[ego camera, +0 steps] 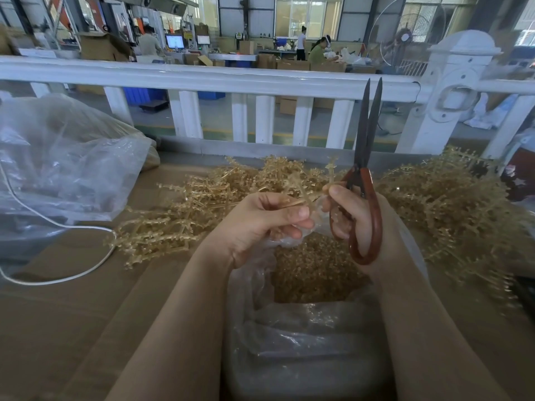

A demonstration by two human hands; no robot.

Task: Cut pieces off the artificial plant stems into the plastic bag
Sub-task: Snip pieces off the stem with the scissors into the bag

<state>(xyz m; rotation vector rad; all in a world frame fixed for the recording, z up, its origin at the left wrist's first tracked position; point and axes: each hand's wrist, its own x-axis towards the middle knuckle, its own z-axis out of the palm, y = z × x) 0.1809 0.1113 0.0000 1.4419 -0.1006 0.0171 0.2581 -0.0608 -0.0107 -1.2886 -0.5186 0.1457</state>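
Your left hand [262, 224] pinches a pale artificial plant stem [295, 188] and the rim of the plastic bag [304, 337]. Your right hand [354, 218] is wrapped round the red handles of the scissors [365, 169], whose blades point straight up, nearly closed and clear of the stem. Below, the bag already holds a bed of cut pieces [312, 270]. Farther off, uncut stems [202, 206] lie heaped on the cardboard [72, 314]. If you let the rim sag, cuttings could land on the cardboard. Bringing the blades down near your left fingers risks a nick.
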